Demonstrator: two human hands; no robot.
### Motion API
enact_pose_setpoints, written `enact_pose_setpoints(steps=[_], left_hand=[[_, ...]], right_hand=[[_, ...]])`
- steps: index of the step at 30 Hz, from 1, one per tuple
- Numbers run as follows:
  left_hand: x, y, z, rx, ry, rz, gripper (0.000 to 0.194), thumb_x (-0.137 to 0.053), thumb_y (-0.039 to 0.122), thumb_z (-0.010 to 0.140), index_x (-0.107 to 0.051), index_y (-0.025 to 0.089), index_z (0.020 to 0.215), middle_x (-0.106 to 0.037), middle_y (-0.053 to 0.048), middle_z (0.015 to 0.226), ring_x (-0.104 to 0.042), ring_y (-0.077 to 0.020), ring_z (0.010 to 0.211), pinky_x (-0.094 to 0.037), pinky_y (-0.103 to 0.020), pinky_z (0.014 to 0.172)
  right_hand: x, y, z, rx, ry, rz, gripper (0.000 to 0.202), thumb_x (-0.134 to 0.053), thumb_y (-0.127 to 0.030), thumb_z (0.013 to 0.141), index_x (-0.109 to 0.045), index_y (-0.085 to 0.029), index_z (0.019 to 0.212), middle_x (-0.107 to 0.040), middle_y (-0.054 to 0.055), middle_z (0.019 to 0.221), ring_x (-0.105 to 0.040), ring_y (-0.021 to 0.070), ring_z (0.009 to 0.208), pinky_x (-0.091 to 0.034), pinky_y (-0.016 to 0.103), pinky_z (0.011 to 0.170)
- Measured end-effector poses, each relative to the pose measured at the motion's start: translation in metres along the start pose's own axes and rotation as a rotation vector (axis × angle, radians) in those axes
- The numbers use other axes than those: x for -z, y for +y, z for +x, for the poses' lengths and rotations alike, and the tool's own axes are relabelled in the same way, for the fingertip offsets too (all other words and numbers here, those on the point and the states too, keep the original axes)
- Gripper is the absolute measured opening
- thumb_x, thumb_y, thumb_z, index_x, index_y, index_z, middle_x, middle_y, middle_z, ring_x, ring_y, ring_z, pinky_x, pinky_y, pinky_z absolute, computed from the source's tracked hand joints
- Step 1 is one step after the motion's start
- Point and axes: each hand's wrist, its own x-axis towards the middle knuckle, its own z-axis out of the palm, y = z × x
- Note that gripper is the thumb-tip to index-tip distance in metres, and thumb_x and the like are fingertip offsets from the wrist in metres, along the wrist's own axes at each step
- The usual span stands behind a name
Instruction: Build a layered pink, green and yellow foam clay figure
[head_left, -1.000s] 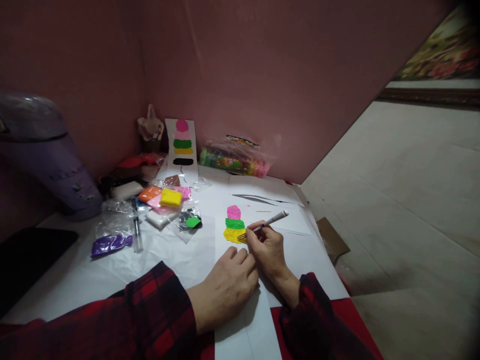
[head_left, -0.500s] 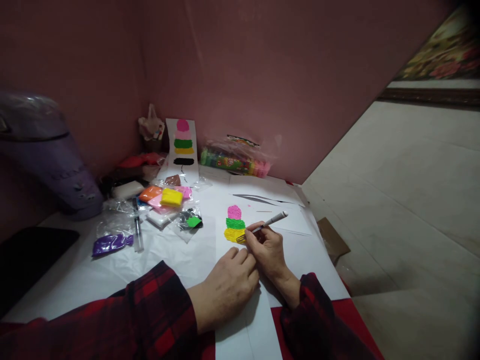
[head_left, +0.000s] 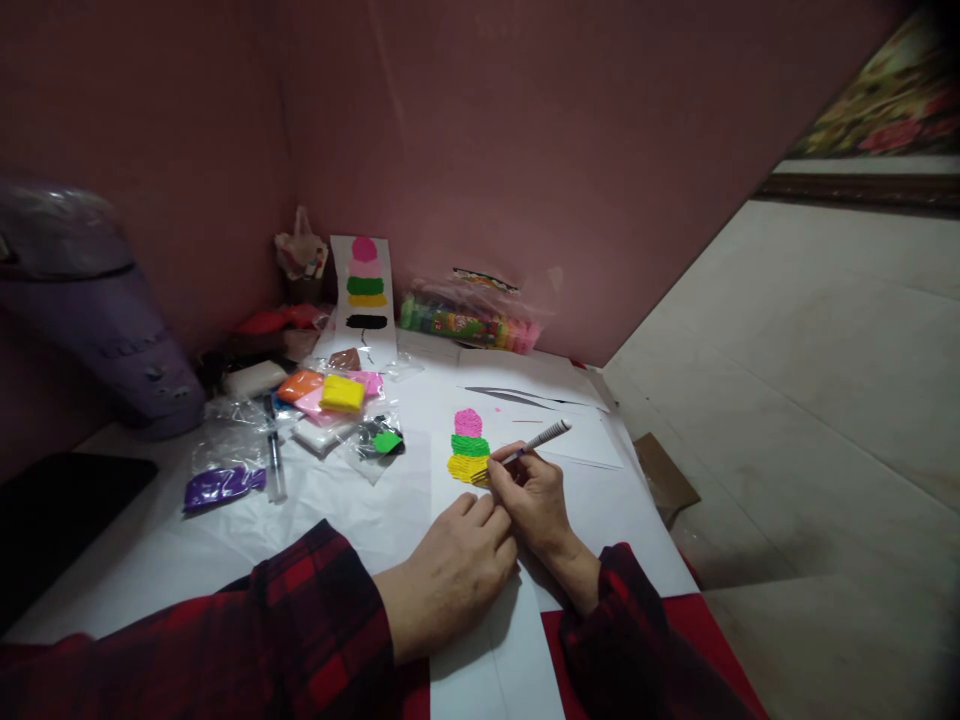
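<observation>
My right hand (head_left: 534,492) grips a thin striped tool (head_left: 546,437), its tip at the right edge of the yellow clay layer (head_left: 466,468). Above that layer lie a textured green layer (head_left: 469,446) and a pink round piece (head_left: 468,423), all on white paper (head_left: 495,660). My left hand (head_left: 459,570) rests on the paper just below the clay, fingers curled together beside my right hand; whether anything is under them is hidden. A propped card (head_left: 367,342) behind shows pink, light pink, green, yellow and black shapes.
Wrapped clay packs, including yellow (head_left: 343,393) and purple (head_left: 225,488), lie at the left near a clear pen-like tube (head_left: 275,470). A purple bottle (head_left: 124,330) and a black flat object (head_left: 71,520) stand farther left. Behind is a bag of colourful sticks (head_left: 472,322).
The striped tool's rear end has shifted slightly left and down in my right hand. My left hand has hardly moved.
</observation>
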Motion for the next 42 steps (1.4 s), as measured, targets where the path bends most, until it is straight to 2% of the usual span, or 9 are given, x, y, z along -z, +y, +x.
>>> enact_pose_setpoints(steps=[23,30,37,42], left_hand=[[-0.0046,-0.0005,-0.0009,-0.008,0.027,0.02,0.007,-0.054,0.017,0.085,-0.06,0.014,0.082,-0.061,-0.007,0.086,-0.053,-0.0222,0.079,-0.043,-0.037,0.071],[-0.0022,-0.0009,0.0001,-0.012,0.02,0.027,0.01,-0.053,0.018,0.086,-0.06,0.014,0.081,-0.06,-0.007,0.083,-0.053,-0.0214,0.077,-0.042,-0.037,0.068],[-0.0033,-0.0007,-0.001,-0.012,0.035,0.021,0.008,-0.054,0.018,0.086,-0.06,0.014,0.081,-0.06,-0.007,0.084,-0.053,-0.0214,0.078,-0.042,-0.036,0.069],[-0.0031,-0.0009,-0.001,-0.01,0.024,0.022,0.006,-0.054,0.017,0.084,-0.06,0.014,0.082,-0.06,-0.007,0.084,-0.052,-0.0217,0.078,-0.041,-0.036,0.069]], right_hand=[[-0.0008,0.0018,0.0002,0.014,0.004,-0.004,0.013,-0.059,-0.023,0.082,-0.063,-0.016,0.072,-0.058,-0.002,0.054,-0.05,0.0108,0.046,-0.042,0.021,0.045],[-0.0004,0.0036,0.0001,0.027,0.056,-0.016,0.009,-0.058,-0.019,0.08,-0.063,-0.016,0.073,-0.053,-0.004,0.053,-0.047,0.0099,0.045,-0.04,0.021,0.045],[0.0005,0.0037,0.0001,0.005,0.064,-0.031,0.009,-0.055,-0.017,0.076,-0.063,-0.015,0.074,-0.056,-0.003,0.054,-0.048,0.0101,0.045,-0.04,0.022,0.047],[0.0003,0.0025,-0.0003,-0.009,0.034,-0.024,0.01,-0.054,-0.017,0.076,-0.064,-0.015,0.074,-0.056,-0.003,0.053,-0.049,0.0106,0.045,-0.041,0.022,0.047]])
